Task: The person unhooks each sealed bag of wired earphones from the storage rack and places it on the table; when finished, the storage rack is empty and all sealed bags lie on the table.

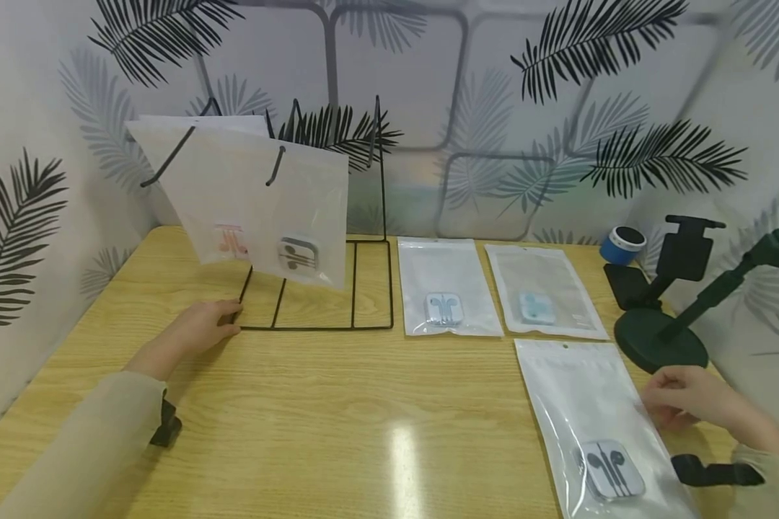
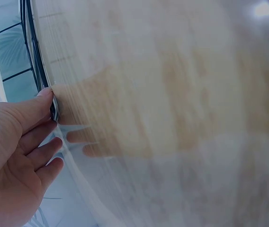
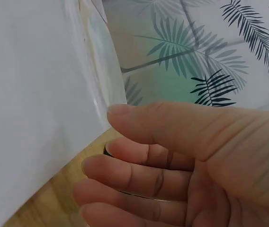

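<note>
A black wire display rack (image 1: 314,329) stands at the back left. My left hand (image 1: 195,328) pinches its front left corner between thumb and forefinger, as the left wrist view (image 2: 30,146) also shows. White zip pouches hang from the rack's hooks; the front pouch (image 1: 305,194) holds dark earphones in a case, and a pouch behind (image 1: 195,187) holds pinkish ones. By the right edge of a large white pouch (image 1: 578,389) lying on the table is my right hand (image 1: 694,400). In the right wrist view its fingers (image 3: 130,177) are loosely curled, with nothing between them and the thumb.
Flat on the table right of the rack lie a pouch with pale blue earphones (image 1: 441,270) and a pouch with a turquoise item (image 1: 539,277). At the right edge stand a dark green stand (image 1: 662,339), a black phone holder (image 1: 684,249) and a blue cylinder (image 1: 622,246).
</note>
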A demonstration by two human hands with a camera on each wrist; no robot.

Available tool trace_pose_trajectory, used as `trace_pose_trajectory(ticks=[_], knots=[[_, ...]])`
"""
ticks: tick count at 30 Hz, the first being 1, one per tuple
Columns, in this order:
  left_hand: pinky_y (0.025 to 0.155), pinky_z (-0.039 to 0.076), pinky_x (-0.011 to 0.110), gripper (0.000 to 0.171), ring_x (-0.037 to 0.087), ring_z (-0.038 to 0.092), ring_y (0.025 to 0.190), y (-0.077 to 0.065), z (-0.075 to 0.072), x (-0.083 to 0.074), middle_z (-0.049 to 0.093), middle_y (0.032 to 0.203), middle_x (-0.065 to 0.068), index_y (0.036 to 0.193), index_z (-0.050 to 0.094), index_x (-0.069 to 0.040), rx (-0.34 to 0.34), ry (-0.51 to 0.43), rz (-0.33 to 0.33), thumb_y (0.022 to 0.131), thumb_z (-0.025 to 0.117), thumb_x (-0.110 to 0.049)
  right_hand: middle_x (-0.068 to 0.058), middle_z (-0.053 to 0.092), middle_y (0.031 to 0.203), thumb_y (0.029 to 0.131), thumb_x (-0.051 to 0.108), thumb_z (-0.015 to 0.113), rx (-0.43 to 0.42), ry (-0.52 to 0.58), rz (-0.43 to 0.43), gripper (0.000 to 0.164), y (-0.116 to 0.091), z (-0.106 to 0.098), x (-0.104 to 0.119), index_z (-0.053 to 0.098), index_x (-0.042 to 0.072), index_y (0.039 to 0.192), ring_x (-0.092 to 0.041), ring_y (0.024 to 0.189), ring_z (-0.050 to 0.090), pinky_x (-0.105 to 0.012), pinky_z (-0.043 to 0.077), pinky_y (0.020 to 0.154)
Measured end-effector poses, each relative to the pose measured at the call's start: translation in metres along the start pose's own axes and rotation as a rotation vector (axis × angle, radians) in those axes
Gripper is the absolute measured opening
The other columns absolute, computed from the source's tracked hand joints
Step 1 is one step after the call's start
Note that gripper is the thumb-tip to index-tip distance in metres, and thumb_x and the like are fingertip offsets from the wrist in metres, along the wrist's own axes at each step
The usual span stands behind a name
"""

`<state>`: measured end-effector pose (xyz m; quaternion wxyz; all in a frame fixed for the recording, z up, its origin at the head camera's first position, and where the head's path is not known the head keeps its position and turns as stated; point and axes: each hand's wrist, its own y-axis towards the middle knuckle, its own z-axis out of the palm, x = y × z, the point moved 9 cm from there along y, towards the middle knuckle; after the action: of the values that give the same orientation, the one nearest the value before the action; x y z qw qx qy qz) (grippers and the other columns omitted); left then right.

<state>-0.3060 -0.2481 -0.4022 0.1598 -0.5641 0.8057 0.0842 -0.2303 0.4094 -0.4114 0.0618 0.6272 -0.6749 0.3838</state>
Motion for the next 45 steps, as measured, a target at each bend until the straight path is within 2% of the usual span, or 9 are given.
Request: trace_pose_trajectory(ticks=[7,13,16,23,29,34,40,45], knots=[[0.093,0.036,0.058,0.044,0.05,0.043,0.113,0.0,-0.001,-0.001,0.046,0.126,0.033,0.125,0.049,0.012,-0.008,0.007,0.011,0.088,0.061,-0.011,-0.007,0.06,0.076,0.091,0.016,0.059,-0.056,-0.054,-0.124,0.028,-0.005,-0.018,0.047,0.054,-0.011,0.099,-0.021,0.067,0.057,-0.032,0.055,0.058],[0.093,0.035,0.058,0.045,0.05,0.042,0.114,0.0,0.0,0.0,0.045,0.127,0.032,0.125,0.049,0.011,-0.002,0.009,-0.002,0.089,0.061,-0.011,-0.006,0.062,0.083,0.092,0.019,0.058,-0.129,-0.13,-0.255,0.035,-0.008,-0.03,0.102,0.052,-0.012,0.107,-0.021,0.069,0.061,-0.03,0.055,0.057],[0.093,0.035,0.058,0.045,0.05,0.042,0.114,0.0,0.0,0.001,0.044,0.127,0.032,0.126,0.049,0.011,0.001,0.009,-0.01,0.089,0.061,-0.012,-0.005,0.062,0.084,0.092,0.02,0.058,-0.152,-0.164,-0.307,0.034,-0.008,-0.032,0.131,0.052,-0.009,0.11,-0.02,0.07,0.06,-0.029,0.055,0.058],[0.094,0.035,0.058,0.045,0.049,0.041,0.115,0.0,0.0,0.001,0.045,0.127,0.033,0.126,0.049,0.011,-0.001,0.005,-0.015,0.089,0.06,-0.012,-0.007,0.062,0.085,0.092,0.021,0.059,-0.176,-0.189,-0.468,0.031,-0.005,-0.026,0.2,0.055,-0.003,0.109,-0.019,0.069,0.061,-0.028,0.054,0.057],[0.094,0.035,0.058,0.045,0.049,0.042,0.115,-0.001,0.0,0.0,0.045,0.126,0.032,0.126,0.049,0.011,-0.005,0.006,-0.009,0.089,0.061,-0.011,-0.009,0.062,0.088,0.092,0.02,0.059,-0.197,-0.188,-0.563,0.026,0.003,-0.013,0.25,0.058,0.001,0.109,-0.022,0.071,0.062,-0.029,0.054,0.059],[0.094,0.034,0.058,0.047,0.05,0.04,0.116,-0.001,0.001,0.002,0.043,0.129,0.031,0.128,0.047,0.011,0.015,-0.006,-0.03,0.09,0.06,-0.014,-0.01,0.062,0.091,0.092,0.021,0.059,-0.221,-0.133,-0.641,0.028,0.013,-0.001,0.29,0.058,0.001,0.111,-0.022,0.073,0.061,-0.031,0.054,0.06],[0.094,0.034,0.058,0.047,0.05,0.039,0.117,-0.001,0.0,0.002,0.042,0.13,0.031,0.129,0.046,0.01,0.019,-0.008,-0.043,0.09,0.059,-0.015,-0.011,0.062,0.095,0.091,0.022,0.06,-0.256,0.032,-0.747,0.034,0.033,0.011,0.332,0.056,0.001,0.117,-0.021,0.076,0.062,-0.032,0.055,0.061],[0.094,0.034,0.058,0.047,0.05,0.039,0.116,-0.001,0.0,0.001,0.043,0.129,0.031,0.128,0.047,0.01,0.011,0.001,-0.034,0.09,0.06,-0.014,-0.012,0.062,0.098,0.089,0.021,0.063,-0.236,0.165,-0.793,0.038,0.048,0.025,0.364,0.054,0.002,0.121,-0.021,0.079,0.062,-0.033,0.055,0.06]])
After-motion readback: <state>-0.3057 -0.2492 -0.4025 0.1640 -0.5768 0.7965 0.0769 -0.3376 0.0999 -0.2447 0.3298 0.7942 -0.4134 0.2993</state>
